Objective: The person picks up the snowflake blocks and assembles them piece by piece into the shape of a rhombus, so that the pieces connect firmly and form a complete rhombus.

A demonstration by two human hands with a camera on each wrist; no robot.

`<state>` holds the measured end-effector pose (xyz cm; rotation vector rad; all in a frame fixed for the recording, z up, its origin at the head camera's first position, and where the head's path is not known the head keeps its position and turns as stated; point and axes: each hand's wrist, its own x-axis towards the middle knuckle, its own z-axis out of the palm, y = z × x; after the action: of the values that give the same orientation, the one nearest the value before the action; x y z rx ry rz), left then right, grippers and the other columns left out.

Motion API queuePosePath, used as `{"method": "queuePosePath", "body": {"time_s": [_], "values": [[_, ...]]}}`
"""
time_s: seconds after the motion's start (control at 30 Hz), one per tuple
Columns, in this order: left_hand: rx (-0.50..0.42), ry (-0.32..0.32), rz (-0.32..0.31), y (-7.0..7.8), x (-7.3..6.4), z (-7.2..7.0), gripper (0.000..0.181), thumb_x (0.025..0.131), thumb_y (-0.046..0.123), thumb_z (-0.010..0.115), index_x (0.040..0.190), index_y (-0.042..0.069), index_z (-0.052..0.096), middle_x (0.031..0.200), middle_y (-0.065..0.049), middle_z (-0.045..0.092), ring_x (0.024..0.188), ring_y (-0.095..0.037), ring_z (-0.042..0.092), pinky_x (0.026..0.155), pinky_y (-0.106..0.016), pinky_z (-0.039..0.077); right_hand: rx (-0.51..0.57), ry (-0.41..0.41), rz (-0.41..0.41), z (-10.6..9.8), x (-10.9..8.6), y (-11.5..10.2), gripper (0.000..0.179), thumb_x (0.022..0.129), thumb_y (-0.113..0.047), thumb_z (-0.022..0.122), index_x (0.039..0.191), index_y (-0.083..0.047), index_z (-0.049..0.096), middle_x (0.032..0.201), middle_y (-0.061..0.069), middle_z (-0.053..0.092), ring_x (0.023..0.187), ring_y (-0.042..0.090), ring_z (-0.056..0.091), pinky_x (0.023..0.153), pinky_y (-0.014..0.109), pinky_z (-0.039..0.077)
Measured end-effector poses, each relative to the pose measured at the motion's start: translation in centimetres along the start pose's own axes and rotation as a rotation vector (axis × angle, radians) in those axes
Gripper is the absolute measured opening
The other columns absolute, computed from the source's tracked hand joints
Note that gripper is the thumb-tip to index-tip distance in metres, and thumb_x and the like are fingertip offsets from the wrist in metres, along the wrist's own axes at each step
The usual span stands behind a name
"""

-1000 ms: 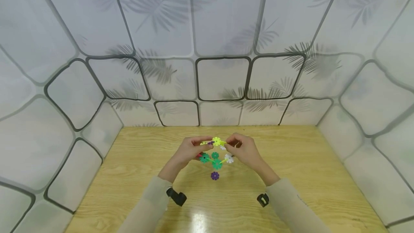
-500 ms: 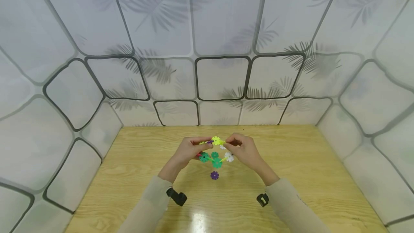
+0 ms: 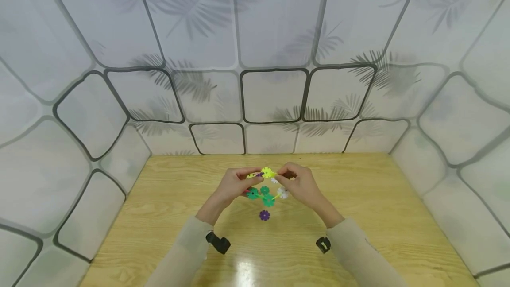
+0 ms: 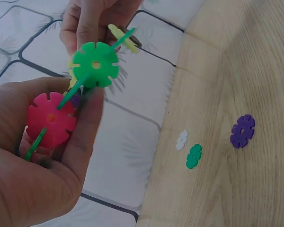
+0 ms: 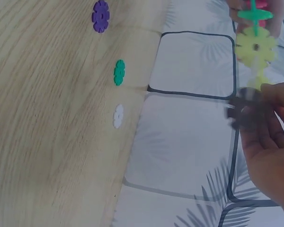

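Note:
Notched plastic snowflake discs, in yellow, purple, pink, green and white, are slotted together into a chain held above the table. My left hand [image 3: 229,186] grips its left side, with a pink disc [image 4: 51,120] by the palm and a green disc [image 4: 95,65] beyond the fingertips. At the far side, a yellow disc [image 3: 266,172] lies between the two hands. My right hand [image 3: 299,184] pinches a yellow piece beside it between thumb and fingers. A white disc [image 3: 282,193] hangs at the chain's right end, under the right hand. In the right wrist view a dark, blurred disc [image 5: 246,109] overlaps the fingers.
Three loose discs lie on the wooden table [image 3: 167,216]: a purple one [image 3: 264,215] nearest the body, a green one [image 4: 194,156] and a white one [image 5: 118,116] farther back. Patterned walls [image 3: 275,96] enclose the table at the back and sides.
Both hands keep their grip at nearly the same place. The near green disc of the chain shifts very slightly right; otherwise little differs.

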<state>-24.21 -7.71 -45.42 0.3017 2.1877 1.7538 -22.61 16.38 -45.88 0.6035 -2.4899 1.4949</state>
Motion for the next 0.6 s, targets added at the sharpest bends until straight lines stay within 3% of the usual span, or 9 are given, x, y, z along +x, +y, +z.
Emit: {"method": "queuePosePath", "body": {"time_s": [0.07, 0.13, 0.17, 0.33, 0.43, 0.6], "values": [[0.024, -0.038, 0.004, -0.09, -0.06, -0.07, 0.048, 0.100, 0.028, 0.075, 0.145, 0.014, 0.066, 0.103, -0.010, 0.080, 0.053, -0.005, 0.050, 0.063, -0.030, 0.064, -0.015, -0.004, 0.001, -0.19, 0.01, -0.10, 0.005, 0.100, -0.012, 0.074, 0.100, -0.007, 0.074, 0.095, 0.007, 0.075, 0.080, 0.010, 0.067, 0.067, 0.023, 0.058], [0.041, -0.083, 0.007, -0.18, -0.14, -0.13, 0.052, 0.101, 0.027, 0.074, 0.149, 0.013, 0.061, 0.127, -0.017, 0.075, 0.061, -0.005, 0.060, 0.068, -0.034, 0.066, -0.025, -0.006, -0.009, -0.34, 0.04, -0.06, 0.004, 0.100, -0.011, 0.074, 0.102, -0.008, 0.075, 0.095, 0.007, 0.075, 0.079, 0.009, 0.066, 0.066, 0.024, 0.057], [0.045, -0.104, 0.007, -0.23, -0.13, -0.15, 0.053, 0.102, 0.027, 0.074, 0.151, 0.013, 0.060, 0.130, -0.019, 0.074, 0.066, -0.006, 0.065, 0.069, -0.034, 0.067, -0.027, -0.008, -0.011, -0.41, 0.04, -0.01, 0.004, 0.100, -0.011, 0.074, 0.103, -0.008, 0.075, 0.096, 0.006, 0.075, 0.079, 0.009, 0.066, 0.067, 0.024, 0.057], [0.088, -0.171, 0.044, -0.19, -0.08, -0.21, 0.057, 0.100, 0.029, 0.075, 0.153, 0.018, 0.057, 0.125, -0.019, 0.076, 0.089, -0.015, 0.076, 0.069, -0.028, 0.063, -0.035, -0.038, -0.013, -0.42, 0.10, 0.39, 0.007, 0.099, -0.010, 0.074, 0.106, -0.010, 0.076, 0.097, 0.005, 0.075, 0.075, 0.009, 0.065, 0.065, 0.024, 0.057], [0.107, -0.183, 0.065, 0.02, -0.12, -0.11, 0.055, 0.100, 0.030, 0.075, 0.152, 0.022, 0.058, 0.118, -0.014, 0.078, 0.086, -0.018, 0.077, 0.066, -0.027, 0.060, -0.046, -0.063, -0.009, -0.20, 0.12, 0.51, 0.007, 0.099, -0.011, 0.075, 0.106, -0.011, 0.076, 0.098, 0.003, 0.075, 0.076, 0.008, 0.065, 0.066, 0.024, 0.057], [0.051, -0.209, 0.074, 0.29, -0.16, 0.27, 0.046, 0.101, 0.022, 0.073, 0.146, 0.017, 0.063, 0.106, -0.014, 0.075, 0.075, -0.027, 0.079, 0.070, -0.036, 0.067, -0.046, -0.104, -0.014, 0.01, 0.08, 0.04, 0.007, 0.099, -0.014, 0.075, 0.106, -0.014, 0.078, 0.097, 0.000, 0.077, 0.079, 0.009, 0.066, 0.069, 0.025, 0.058]]}}
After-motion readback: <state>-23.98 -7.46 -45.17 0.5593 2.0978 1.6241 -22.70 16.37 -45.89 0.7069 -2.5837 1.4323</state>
